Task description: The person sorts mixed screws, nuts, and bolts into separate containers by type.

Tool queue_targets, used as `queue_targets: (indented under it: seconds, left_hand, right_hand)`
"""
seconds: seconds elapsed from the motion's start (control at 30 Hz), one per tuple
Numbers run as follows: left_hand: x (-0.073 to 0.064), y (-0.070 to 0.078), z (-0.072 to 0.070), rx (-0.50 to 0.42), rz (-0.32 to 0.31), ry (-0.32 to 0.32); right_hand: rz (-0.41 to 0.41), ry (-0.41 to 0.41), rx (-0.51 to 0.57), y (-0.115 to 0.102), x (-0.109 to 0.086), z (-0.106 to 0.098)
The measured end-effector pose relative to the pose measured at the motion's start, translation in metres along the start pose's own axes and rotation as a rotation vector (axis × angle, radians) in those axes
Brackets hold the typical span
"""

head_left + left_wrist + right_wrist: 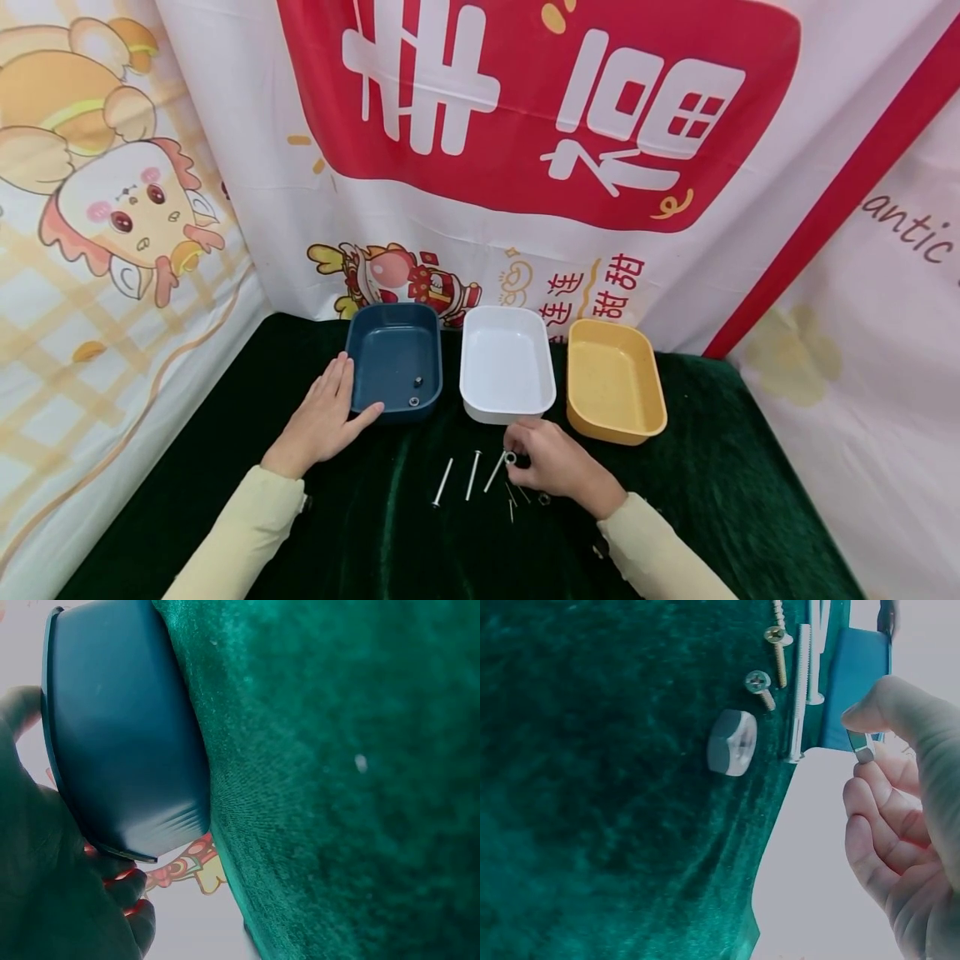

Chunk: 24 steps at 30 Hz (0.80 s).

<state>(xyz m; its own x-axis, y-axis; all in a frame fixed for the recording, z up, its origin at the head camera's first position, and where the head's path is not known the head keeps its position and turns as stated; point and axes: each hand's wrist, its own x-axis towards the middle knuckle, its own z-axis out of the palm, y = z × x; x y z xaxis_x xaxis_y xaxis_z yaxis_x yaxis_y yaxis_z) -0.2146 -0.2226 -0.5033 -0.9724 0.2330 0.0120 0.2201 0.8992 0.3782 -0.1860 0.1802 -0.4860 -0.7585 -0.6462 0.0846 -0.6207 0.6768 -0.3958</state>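
Observation:
My left hand [318, 421] rests on the left and near rim of a dark blue bin [390, 342], fingers straight and thumb over the front edge. Two nuts [414, 402] lie in that bin. Just in front of the white bin [507, 354], my right hand [558, 467] pinches a hex nut [862, 748] between thumb and index finger. Below it another hex nut [733, 742] lies on the green cloth. Several long bolts [472, 476] lie to the left of this hand, with several small screws [512, 510] near them.
A yellow bin [617, 379] stands to the right of the white one, completing a row along the back. Dark green velvet cloth [352, 533] covers the table. Printed curtains [510, 200] hang right behind the bins and at both sides.

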Motion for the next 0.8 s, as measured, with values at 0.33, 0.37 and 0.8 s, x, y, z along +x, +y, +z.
queue_targets:
  seconds: [0.33, 0.37, 0.8]
  left_hand:
    - [0.002, -0.002, 0.002, 0.005, -0.003, -0.005]
    - [0.002, -0.002, 0.002, 0.005, -0.005, -0.007]
    - [0.001, 0.0, 0.0, 0.016, 0.001, 0.009]
  right_hand:
    - [-0.028, 0.015, -0.008, -0.009, 0.009, -0.008]
    - [-0.032, 0.017, -0.006, -0.011, 0.01, -0.009]
    - [-0.12, 0.062, -0.026, -0.028, 0.04, -0.016]
